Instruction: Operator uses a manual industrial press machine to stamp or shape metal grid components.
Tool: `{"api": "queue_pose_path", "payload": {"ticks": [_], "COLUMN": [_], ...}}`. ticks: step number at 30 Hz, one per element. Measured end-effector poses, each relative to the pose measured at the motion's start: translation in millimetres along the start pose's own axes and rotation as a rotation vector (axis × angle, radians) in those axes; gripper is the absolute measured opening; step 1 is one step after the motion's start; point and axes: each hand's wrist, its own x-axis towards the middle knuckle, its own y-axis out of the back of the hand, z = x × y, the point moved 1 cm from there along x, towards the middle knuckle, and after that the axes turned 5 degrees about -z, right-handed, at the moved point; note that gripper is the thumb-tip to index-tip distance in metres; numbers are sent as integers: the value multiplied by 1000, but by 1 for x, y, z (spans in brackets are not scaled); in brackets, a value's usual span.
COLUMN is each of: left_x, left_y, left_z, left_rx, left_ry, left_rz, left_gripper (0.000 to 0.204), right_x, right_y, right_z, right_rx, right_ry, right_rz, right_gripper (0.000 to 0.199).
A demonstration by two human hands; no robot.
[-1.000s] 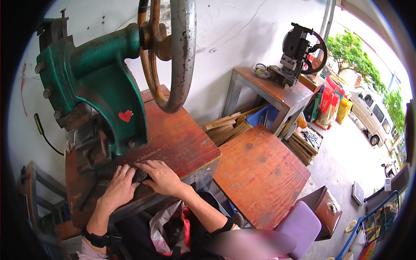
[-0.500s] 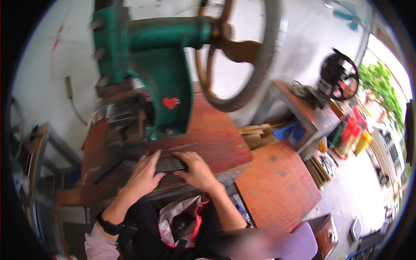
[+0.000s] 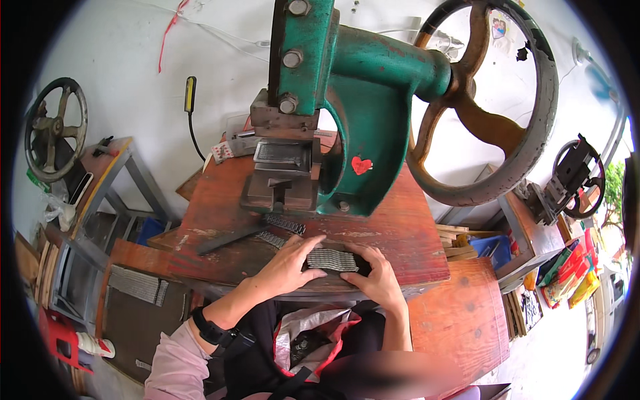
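A row of narrow, ribbed silver metal strips (image 3: 332, 260) lies side by side near the front edge of the red-brown wooden table (image 3: 407, 227). My left hand (image 3: 293, 265) closes on its left end, with the thumb at the near edge and fingers stretched along the far side. At the right end, my right hand (image 3: 379, 277) curls round with its thumb along the near side. Just beyond my left hand lie toothed metal strips (image 3: 285, 223) and a dark flat bar (image 3: 230, 240). Behind them stands a green hand press (image 3: 373, 120) with a metal die block (image 3: 283, 157).
The press's large handwheel (image 3: 547, 100) reaches out to the right. An open red-and-white bag (image 3: 343, 325) with dark contents rests in my lap. At lower left, more ribbed strips (image 3: 137, 283) lie on a dark board. A lower wooden bench (image 3: 460, 300) adjoins the table on the right.
My view has swung left, so the press and my hands appear farther right, and the left-hand bench has come into sight. Both hands remain at the ends of the strips.
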Motion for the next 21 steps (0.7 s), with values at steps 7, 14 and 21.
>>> {"api": "queue_pose_path", "payload": {"ticks": [7,14,21], "left_x": [-2,-4,-3], "left_y": [-4,-5,-6], "left_z": [-4,-6,-4], "left_rx": [4,-22,-25], "left_ry": [-45,-11,-9], "left_rz": [57,34,39], "left_gripper": [68,66,64], "right_x": [-1,3,-2], "right_y": [-1,-3,-5], "right_z": [0,-5,-1], "right_rx": [50,-61,-33], "right_ry": [-52,-3,-39], "right_rz": [1,-21,-3], "right_gripper": [57,58,57]}}
